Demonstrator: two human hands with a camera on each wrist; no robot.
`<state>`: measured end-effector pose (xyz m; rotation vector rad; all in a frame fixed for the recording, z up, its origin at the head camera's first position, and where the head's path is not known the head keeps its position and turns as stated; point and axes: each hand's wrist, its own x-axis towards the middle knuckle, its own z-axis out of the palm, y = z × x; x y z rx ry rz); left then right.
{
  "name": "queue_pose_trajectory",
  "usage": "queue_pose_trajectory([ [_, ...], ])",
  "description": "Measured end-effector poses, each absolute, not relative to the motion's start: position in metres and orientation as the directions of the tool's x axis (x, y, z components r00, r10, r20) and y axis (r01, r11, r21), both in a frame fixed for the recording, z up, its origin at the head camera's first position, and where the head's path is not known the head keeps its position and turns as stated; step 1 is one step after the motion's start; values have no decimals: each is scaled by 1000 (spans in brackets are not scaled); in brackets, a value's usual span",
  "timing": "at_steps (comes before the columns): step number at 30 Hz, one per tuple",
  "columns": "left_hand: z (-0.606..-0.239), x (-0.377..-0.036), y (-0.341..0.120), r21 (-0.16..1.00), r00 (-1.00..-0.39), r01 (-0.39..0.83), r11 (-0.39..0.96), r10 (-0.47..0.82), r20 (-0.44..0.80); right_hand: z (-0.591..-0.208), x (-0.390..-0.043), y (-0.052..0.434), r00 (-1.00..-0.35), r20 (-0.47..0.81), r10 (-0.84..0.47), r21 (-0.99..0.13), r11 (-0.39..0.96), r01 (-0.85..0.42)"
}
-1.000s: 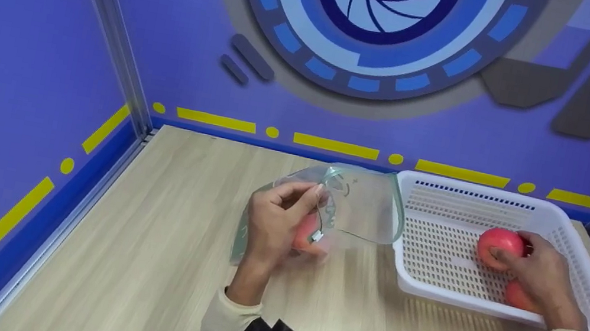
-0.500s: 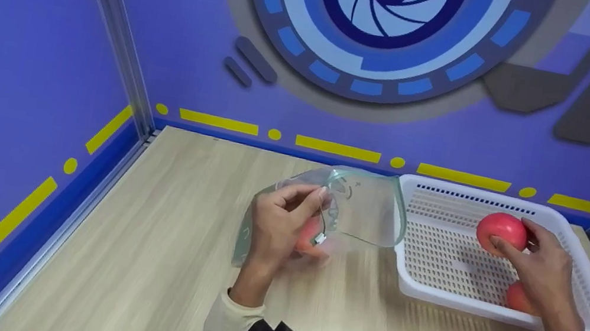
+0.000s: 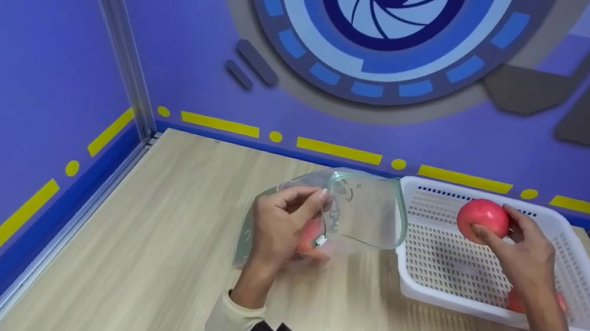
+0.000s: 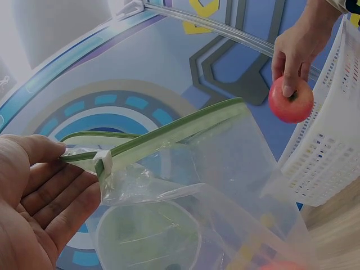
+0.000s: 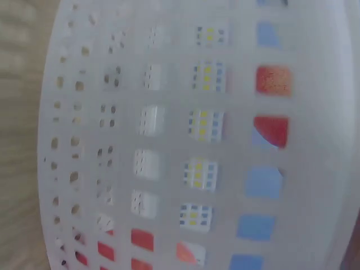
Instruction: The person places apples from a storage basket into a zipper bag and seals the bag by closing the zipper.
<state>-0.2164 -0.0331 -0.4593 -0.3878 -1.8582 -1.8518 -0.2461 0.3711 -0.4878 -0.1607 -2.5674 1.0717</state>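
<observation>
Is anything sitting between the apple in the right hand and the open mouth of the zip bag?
Nothing visible does. The right hand holds the apple above the white basket. The left hand pinches the zip bag open beside the basket's near-left wall, with only open air between.

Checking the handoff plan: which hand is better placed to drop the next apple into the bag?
Right hand: it holds a red apple above the white perforated basket, while the left hand pinches the clear zip bag open.
</observation>
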Motion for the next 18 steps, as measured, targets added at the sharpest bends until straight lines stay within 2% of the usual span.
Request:
queue_pose_trajectory([
  [6,-459,-216,-33,854,-844,519,43,-132,520,-484,-243,358,-924,307,228,-706,705,-61],
  [18,-460,-217,-34,845,-834,531,59,-140,534,-475,-237,332,-882,437,175,-702,680,-212],
])
